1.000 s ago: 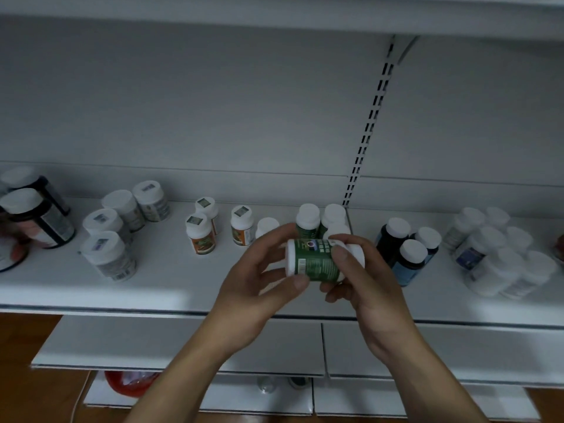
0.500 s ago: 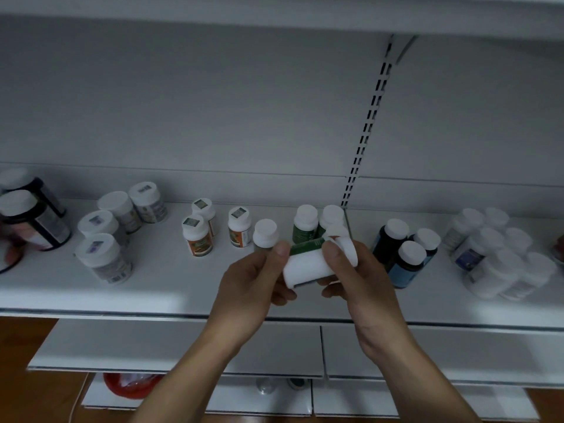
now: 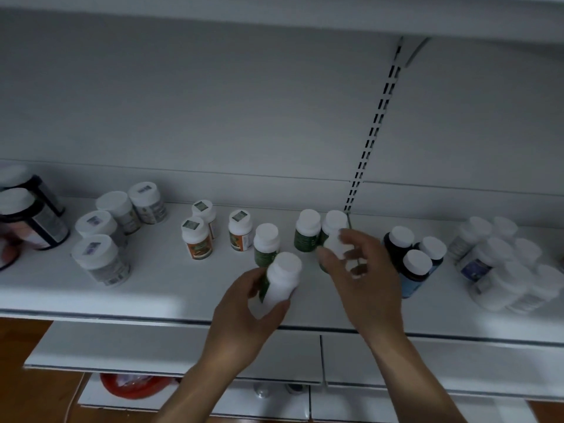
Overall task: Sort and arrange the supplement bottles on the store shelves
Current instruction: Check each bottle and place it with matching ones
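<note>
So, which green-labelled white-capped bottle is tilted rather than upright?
The green-labelled white plastic bottle gripped by the left hand; the other green-labelled ones stand upright on the white shelf.

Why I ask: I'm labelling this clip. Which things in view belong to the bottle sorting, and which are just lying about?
Job:
green-label bottle held by the left hand
right hand at the standing green-label bottles
orange-label bottles
dark bottles
grey-label jars
white bottles far right
shelf

Lying about:
red object below the shelves
slotted upright
</note>
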A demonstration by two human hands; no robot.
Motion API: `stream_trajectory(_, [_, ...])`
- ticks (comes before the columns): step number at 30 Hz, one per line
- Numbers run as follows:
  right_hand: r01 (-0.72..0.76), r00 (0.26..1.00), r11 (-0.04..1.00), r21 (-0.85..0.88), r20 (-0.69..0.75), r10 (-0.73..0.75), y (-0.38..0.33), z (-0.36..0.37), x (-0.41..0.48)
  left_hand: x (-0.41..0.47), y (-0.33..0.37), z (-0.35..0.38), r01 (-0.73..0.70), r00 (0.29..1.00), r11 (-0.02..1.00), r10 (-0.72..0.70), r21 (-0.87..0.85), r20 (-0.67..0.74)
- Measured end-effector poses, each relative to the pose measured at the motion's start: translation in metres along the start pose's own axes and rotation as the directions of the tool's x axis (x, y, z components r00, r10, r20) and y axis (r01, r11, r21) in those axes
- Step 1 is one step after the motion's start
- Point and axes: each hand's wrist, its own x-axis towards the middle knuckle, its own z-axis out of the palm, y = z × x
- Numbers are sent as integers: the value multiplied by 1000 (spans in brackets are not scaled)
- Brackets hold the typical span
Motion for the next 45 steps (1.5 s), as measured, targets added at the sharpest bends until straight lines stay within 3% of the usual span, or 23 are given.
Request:
stream_trajectory(2, [3, 998, 1000, -4, -67, -3, 13, -2, 6, 2, -9, 0, 53, 997, 998, -54, -15, -46])
stream_trajectory(5, [-89, 996, 995, -46, -10, 89, 34, 1, 12, 13, -17, 0, 87, 993, 995, -83, 39, -85])
stream_trajectory(9, [-95, 995, 992, -85, 28, 98, 49, 9, 15, 31, -24, 3, 63, 995, 991, -54, 114, -83])
stream_trajectory(18, [-133, 990, 983, -129, 24, 137, 62, 14, 25, 64, -22, 6, 107, 992, 993, -103, 55, -70])
stream_trajectory(24, [-142, 987, 986, -86, 61, 148, 48, 1, 8, 21, -13, -6, -25, 972, 999, 16, -35, -233])
stream_trajectory(28, [-140, 977, 990, -32, 161, 143, 25, 1, -11, 1, 4, -1, -91, 996, 990, 88, -107, -35])
stream_trajectory(32, [-76, 971, 996, 53, 230, 62, 1, 7, -32, 0, 18, 5, -29, 986, 991, 50, -129, 160])
stream_trajectory(35, [98, 978, 994, 38, 182, -103, -12, 11, -44, 0, 28, 4, -77, 988, 972, 105, -223, 115])
stream_trajectory(39, [354, 931, 934, 40, 85, -356, -24, 8, -52, -6, 40, 1, -179, 981, 931, 193, -317, 14])
stream_trajectory(45, [381, 924, 923, 50, 10, -382, -33, 9, -67, -7, 41, -4, -236, 962, 878, 273, -417, 29])
